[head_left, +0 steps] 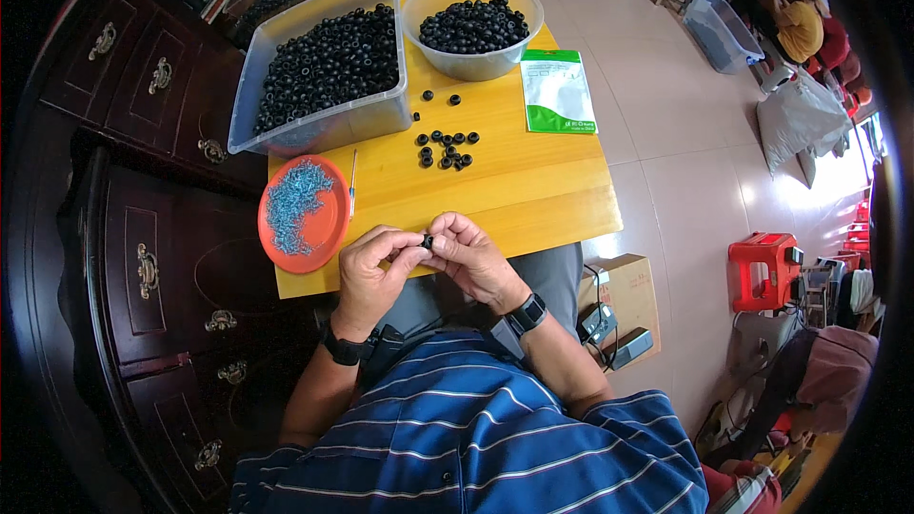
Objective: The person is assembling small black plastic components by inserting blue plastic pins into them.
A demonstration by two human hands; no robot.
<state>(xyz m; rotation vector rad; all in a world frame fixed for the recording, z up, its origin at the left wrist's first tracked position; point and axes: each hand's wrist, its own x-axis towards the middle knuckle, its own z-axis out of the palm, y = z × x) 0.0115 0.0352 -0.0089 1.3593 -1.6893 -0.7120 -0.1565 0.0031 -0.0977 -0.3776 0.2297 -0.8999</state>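
Note:
Between the fingertips of both hands, just over the table's front edge, is a small black ring-like part (427,242). My left hand (369,274) pinches it from one side and my right hand (478,265) from the other, so the fingers hide most of it. Left of my hands, an orange-red plate (336,221) carries a pile of small silvery screws (295,202). A thin screwdriver-like tool (353,186) lies beside the plate. Farther back on the yellow table (514,186), several loose black parts (473,137) sit in a cluster, with a few more behind them.
A large clear bin (367,114) and a round clear tub (476,65), both full of black parts, stand at the back. A green-and-white packet (559,90) lies at right. Dark drawers (138,257) flank the left; a cardboard box (633,290) and red stool (762,257) stand right.

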